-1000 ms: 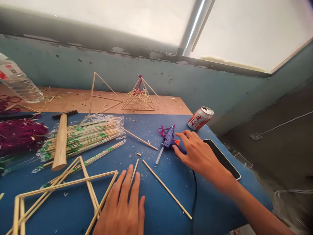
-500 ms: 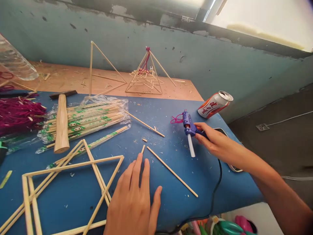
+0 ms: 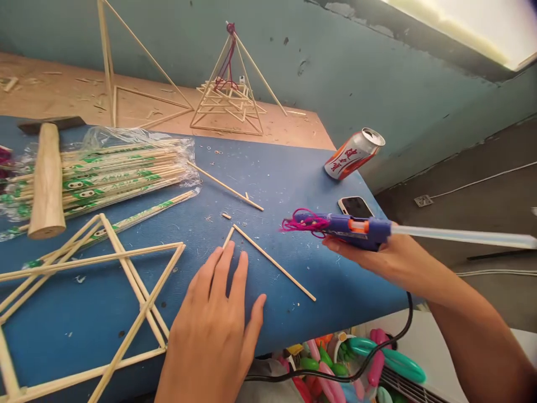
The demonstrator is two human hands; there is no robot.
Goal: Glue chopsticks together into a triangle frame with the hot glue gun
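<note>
My right hand (image 3: pixel 369 260) is shut around a blue hot glue gun (image 3: pixel 352 226), held sideways above the mat's right edge. A long clear glue stick (image 3: pixel 461 235) juts rightward from it, and magenta yarn (image 3: pixel 304 222) hangs tangled at its other end. My left hand (image 3: pixel 210 330) lies flat and open on the blue mat (image 3: pixel 272 184). Its fingertips are beside a short bamboo stick (image 3: pixel 229 238), and a longer bamboo stick (image 3: pixel 272 263) lies just past them.
A bamboo triangle frame (image 3: pixel 126 285) lies left of my left hand. Beyond it are a plastic-wrapped chopstick bundle (image 3: pixel 104 179), a wooden mallet (image 3: pixel 47 184), a stick pyramid (image 3: pixel 245 73), a tilted can (image 3: pixel 354 154), and a phone (image 3: pixel 356 207). A black cord (image 3: pixel 403 330) droops towards balloons (image 3: pixel 386 358).
My right hand has taken the glue gun off the mat and turned it sideways, uncovering the phone. My left hand stays flat, and the view has tilted and shifted.
</note>
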